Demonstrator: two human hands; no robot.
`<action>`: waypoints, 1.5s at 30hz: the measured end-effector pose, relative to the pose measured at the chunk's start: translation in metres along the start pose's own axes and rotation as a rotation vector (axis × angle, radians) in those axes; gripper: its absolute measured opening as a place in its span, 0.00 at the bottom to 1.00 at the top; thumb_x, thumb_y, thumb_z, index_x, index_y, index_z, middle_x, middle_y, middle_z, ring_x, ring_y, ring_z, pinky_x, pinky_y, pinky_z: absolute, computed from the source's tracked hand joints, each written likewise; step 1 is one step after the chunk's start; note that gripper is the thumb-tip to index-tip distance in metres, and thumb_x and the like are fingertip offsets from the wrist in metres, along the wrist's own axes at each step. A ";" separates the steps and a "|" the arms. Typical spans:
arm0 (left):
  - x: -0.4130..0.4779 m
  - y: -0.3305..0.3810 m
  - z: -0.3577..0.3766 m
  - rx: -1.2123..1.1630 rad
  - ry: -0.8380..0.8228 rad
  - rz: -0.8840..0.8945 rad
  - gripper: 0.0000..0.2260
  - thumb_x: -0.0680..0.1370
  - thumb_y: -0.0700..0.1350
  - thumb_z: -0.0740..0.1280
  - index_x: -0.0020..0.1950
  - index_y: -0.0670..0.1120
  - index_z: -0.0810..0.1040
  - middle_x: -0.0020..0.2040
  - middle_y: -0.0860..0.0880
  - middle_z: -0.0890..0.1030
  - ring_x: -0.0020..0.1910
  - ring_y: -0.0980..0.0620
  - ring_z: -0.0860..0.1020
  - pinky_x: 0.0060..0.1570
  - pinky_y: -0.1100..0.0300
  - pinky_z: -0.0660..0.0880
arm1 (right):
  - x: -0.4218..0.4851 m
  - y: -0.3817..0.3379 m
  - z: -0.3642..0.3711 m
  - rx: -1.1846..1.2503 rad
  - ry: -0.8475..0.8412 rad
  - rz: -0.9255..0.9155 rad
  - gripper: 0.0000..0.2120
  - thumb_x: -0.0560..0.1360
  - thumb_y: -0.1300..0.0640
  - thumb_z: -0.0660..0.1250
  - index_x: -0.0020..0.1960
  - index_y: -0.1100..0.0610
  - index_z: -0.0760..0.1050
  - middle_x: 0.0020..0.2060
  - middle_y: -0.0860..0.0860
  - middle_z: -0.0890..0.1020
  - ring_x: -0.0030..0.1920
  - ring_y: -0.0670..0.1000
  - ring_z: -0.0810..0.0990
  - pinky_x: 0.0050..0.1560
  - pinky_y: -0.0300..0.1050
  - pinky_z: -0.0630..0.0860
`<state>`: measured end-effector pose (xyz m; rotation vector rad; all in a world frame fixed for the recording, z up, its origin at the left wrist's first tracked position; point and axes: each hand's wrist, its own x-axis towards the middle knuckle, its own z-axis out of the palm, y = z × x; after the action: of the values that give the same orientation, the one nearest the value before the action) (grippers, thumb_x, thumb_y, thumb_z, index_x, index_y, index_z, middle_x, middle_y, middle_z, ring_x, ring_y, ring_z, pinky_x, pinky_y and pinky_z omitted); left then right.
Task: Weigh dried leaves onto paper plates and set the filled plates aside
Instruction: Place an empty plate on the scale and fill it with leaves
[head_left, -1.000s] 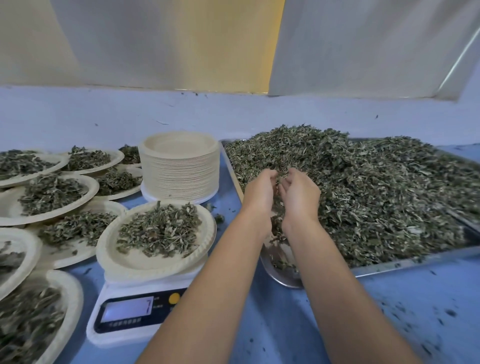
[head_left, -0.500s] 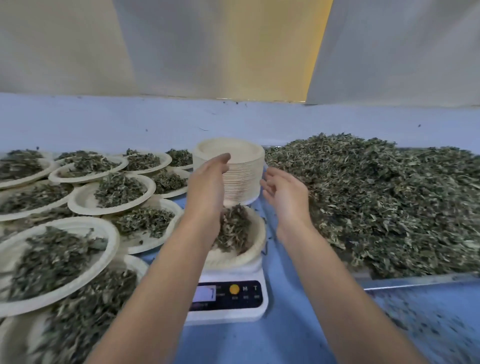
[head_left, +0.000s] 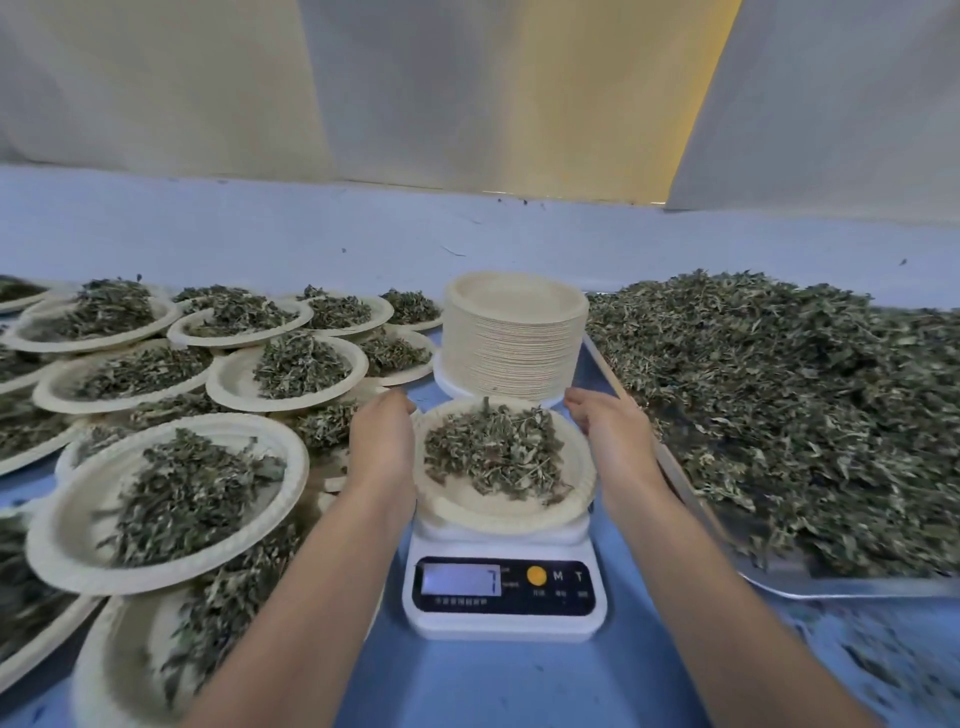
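A paper plate (head_left: 504, 514) of dried leaves (head_left: 493, 447) is seated on the scale (head_left: 504, 618) (a 7 is shown on its display), on the blue bench (head_left: 467, 686). Its left rim is grasped by the left hand (head_left: 382, 447), its right rim by the right hand (head_left: 608, 431). Filled plates (head_left: 72, 535) are spread leftward; a stack of empty plates (head_left: 514, 353) stands behind, beside the leaf-heaped tray (head_left: 831, 591).

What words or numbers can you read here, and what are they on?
"7": on the scale's screen.
"M": on the scale's dark panel, right of the orange button.
"T": on the same panel, right of the "M".
Tiny print under the screen and buttons: too small to read.
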<state>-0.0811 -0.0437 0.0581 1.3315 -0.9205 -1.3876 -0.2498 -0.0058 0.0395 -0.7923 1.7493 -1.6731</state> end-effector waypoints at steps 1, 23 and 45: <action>0.000 -0.001 0.001 -0.021 -0.019 -0.014 0.08 0.80 0.40 0.57 0.45 0.47 0.73 0.48 0.49 0.73 0.54 0.49 0.70 0.55 0.56 0.64 | -0.001 0.000 0.001 0.004 -0.004 0.000 0.15 0.77 0.62 0.61 0.59 0.56 0.80 0.56 0.50 0.81 0.56 0.49 0.77 0.55 0.44 0.70; 0.049 0.082 -0.110 -0.214 0.214 0.158 0.20 0.76 0.26 0.57 0.62 0.42 0.75 0.60 0.50 0.78 0.64 0.50 0.71 0.70 0.46 0.59 | -0.023 -0.069 0.129 0.089 -0.326 0.082 0.03 0.74 0.60 0.65 0.46 0.57 0.76 0.40 0.55 0.78 0.39 0.54 0.78 0.32 0.42 0.75; 0.163 0.142 -0.292 -0.337 0.412 0.070 0.15 0.74 0.39 0.72 0.58 0.37 0.76 0.53 0.40 0.81 0.38 0.51 0.82 0.28 0.66 0.77 | -0.034 -0.105 0.415 0.088 -0.594 0.143 0.09 0.80 0.63 0.59 0.59 0.65 0.70 0.39 0.54 0.72 0.30 0.49 0.74 0.32 0.39 0.75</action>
<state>0.2377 -0.2075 0.1183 1.2465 -0.4308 -1.0984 0.0898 -0.2536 0.1287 -0.9753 1.2753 -1.2405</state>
